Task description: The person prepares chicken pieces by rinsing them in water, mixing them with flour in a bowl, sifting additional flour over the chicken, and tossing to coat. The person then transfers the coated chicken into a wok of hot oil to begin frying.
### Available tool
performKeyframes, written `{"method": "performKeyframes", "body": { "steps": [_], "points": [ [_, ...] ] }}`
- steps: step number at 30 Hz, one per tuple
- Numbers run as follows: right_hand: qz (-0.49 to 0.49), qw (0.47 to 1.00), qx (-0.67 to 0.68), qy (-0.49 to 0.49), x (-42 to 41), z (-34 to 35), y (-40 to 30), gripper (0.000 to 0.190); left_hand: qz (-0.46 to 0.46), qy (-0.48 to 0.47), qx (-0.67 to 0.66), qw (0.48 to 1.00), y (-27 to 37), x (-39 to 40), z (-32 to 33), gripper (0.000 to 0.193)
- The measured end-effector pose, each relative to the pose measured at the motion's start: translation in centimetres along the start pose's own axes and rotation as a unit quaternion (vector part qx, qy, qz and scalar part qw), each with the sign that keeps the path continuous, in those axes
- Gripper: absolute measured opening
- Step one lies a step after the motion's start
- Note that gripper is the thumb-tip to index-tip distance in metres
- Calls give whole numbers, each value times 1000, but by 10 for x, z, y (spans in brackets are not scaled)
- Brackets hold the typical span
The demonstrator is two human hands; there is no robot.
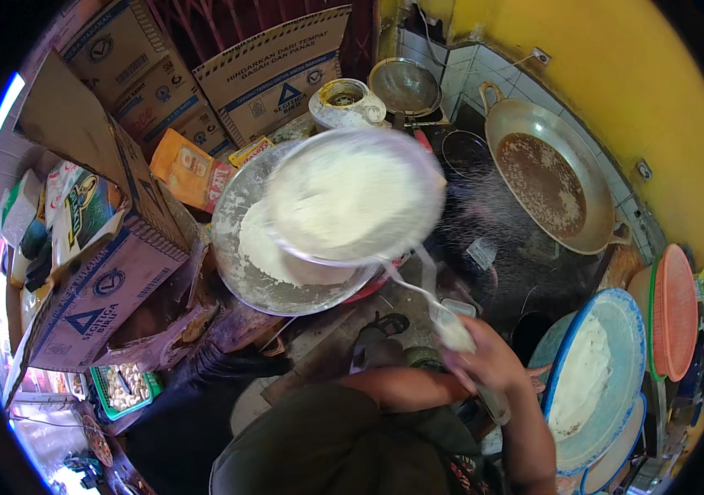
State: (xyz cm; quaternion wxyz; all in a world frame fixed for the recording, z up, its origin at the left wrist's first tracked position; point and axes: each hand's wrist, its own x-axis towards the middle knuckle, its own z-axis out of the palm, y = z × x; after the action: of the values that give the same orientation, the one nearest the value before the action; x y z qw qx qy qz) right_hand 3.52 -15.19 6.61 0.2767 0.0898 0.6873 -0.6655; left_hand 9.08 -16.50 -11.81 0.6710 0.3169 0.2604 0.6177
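Note:
My right hand is closed around the handle of a large round sieve, blurred by motion. White powder, apparently flour, lies in the sieve, which is tilted over a wide metal bowl. More white powder covers part of that bowl's inside. Fine particles hang in the air right of the sieve. My left forearm crosses beneath the right one; the fingers of my left hand show beside a blue-rimmed basin that holds white flour. The rest of that hand is hidden, so its grip is unclear.
A large metal wok with brown liquid stands at the upper right. Behind the bowl are a white powdery appliance and another strainer. Cardboard boxes crowd the left; orange baskets stand far right. A green basket sits lower left.

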Motion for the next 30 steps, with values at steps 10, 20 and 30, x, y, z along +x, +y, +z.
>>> {"method": "performKeyframes", "body": {
  "steps": [10, 20, 30],
  "points": [
    [-107, 938, -325, -49, 156, 149, -11, 69, 42, 148, 14, 988, -7, 39, 47, 80],
    [-282, 755, 61, 589, -66, -191, 90, 23, -62, 324, 115, 937, 41, 72, 76, 62],
    [-147, 344, 539, 755, -261, -236, 364, 60, -39, 197, 199, 959, 141, 141, -46, 51]
  ]
}}
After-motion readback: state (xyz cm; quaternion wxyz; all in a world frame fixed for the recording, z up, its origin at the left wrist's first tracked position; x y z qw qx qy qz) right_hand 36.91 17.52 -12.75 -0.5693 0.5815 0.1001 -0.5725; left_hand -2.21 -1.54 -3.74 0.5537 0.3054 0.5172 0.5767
